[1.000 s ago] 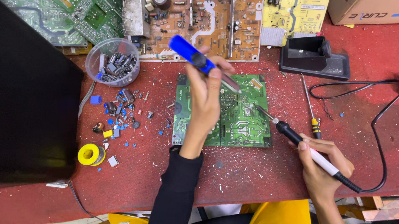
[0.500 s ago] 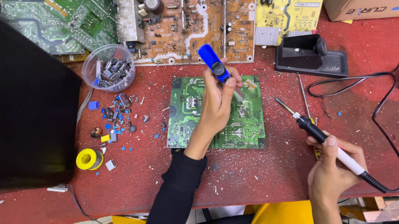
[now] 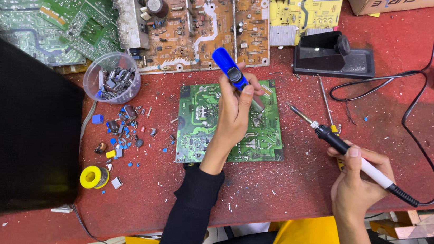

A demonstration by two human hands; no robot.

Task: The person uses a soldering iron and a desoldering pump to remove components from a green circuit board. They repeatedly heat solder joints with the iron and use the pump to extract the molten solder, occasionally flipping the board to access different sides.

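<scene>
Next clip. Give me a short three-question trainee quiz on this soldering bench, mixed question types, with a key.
1. True or false: the right hand holds the soldering iron with its tip touching the green circuit board.
2. What does the left hand hold? A) a blue desoldering pump B) a yellow solder spool C) a screwdriver
3. Fill in: the clear plastic cup of loose components stands to the ____ of the green circuit board.

Key
1. False: the tip is off the board, over the red table.
2. A
3. left
</scene>
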